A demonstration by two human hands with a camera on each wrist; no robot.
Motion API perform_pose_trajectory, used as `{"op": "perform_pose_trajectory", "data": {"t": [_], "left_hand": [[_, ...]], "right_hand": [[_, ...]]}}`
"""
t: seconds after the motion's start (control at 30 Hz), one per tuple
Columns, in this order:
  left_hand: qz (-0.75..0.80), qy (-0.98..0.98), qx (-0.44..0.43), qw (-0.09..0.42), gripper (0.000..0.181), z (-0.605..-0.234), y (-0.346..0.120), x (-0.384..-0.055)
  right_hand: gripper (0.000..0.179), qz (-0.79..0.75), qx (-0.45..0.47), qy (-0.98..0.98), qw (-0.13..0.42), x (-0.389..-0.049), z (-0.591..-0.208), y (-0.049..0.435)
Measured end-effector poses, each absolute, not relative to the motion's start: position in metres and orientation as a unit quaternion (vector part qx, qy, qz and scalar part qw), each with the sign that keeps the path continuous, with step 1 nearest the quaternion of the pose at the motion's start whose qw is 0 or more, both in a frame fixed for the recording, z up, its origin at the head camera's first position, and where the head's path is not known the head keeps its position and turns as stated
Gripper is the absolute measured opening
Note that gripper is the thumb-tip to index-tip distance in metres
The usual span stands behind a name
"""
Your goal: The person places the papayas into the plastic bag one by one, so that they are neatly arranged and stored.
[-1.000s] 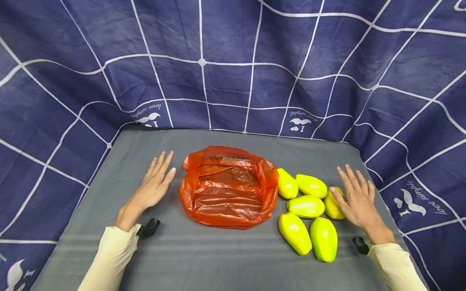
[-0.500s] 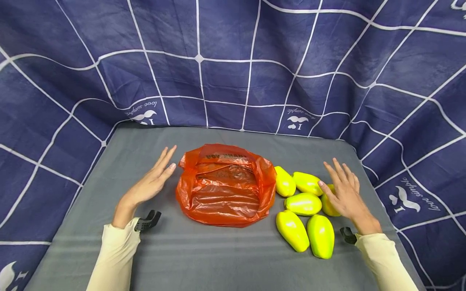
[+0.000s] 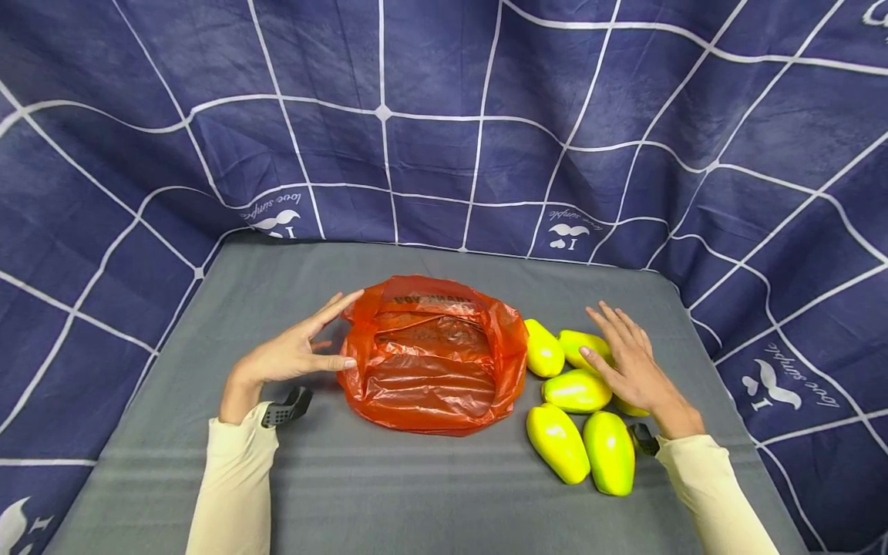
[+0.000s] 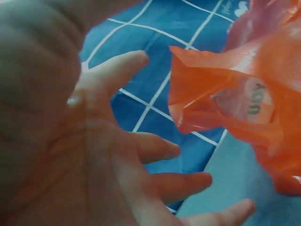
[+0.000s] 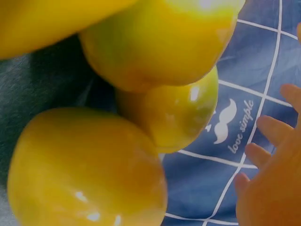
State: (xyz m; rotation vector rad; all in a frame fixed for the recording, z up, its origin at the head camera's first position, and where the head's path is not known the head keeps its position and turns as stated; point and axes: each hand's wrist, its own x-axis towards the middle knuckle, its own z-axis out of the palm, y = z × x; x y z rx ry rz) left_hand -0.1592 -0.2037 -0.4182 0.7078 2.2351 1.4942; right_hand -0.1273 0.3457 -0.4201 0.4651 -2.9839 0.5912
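A crumpled red plastic bag (image 3: 433,393) with printed lettering lies mid-table, its mouth facing the person. My left hand (image 3: 291,351) reaches to its left edge with thumb and fingers spread. In the left wrist view the fingertips look apart from the bag (image 4: 202,94). Several glossy yellow-green oblong fruits (image 3: 577,391), like papayas or mangoes, lie in a group right of the bag. Above the group's right side hovers my right hand (image 3: 634,374), fingers extended, holding nothing. It partly hides a fruit at the right. In the right wrist view, fruits (image 5: 89,165) fill the left side.
The grey cloth-covered table (image 3: 416,493) is enclosed at the back and sides by a blue curtain (image 3: 430,154) with white grid lines. Dark wrist camera mounts (image 3: 287,407) show at both cream sleeves (image 3: 232,486).
My left hand has moved right to the bag's left edge, its thumb and fingers spreading apart. The right hand has moved left over the fruits. Bag and fruits stay in place.
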Motion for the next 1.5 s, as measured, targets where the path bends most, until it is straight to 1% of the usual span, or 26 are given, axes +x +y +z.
{"op": "perform_pose_trajectory", "data": {"t": [0.3, 0.57, 0.77, 1.0, 1.13, 1.5], "left_hand": [[0.565, 0.75, 0.271, 0.212, 0.095, -0.421, -0.205, -0.163], [0.572, 0.731, 0.281, 0.243, 0.095, -0.423, -0.205, -0.171], [0.593, 0.704, 0.286, 0.267, 0.095, -0.427, -0.206, -0.171], [0.6, 0.698, 0.285, 0.265, 0.093, -0.43, -0.203, -0.17], [0.605, 0.692, 0.28, 0.278, 0.093, -0.434, -0.2, -0.171], [0.59, 0.711, 0.269, 0.272, 0.097, -0.431, -0.203, -0.171]], "right_hand": [[0.067, 0.202, 0.18, -0.963, 0.001, -0.133, -0.408, 0.342], [0.069, 0.199, 0.186, -0.961, -0.057, -0.141, -0.4, 0.334], [0.073, 0.21, 0.211, -0.952, -0.07, -0.151, -0.405, 0.325], [0.079, 0.216, 0.229, -0.946, -0.08, -0.157, -0.406, 0.315], [0.083, 0.216, 0.236, -0.943, -0.087, -0.161, -0.408, 0.31], [0.084, 0.223, 0.242, -0.938, -0.105, -0.174, -0.414, 0.297]]}}
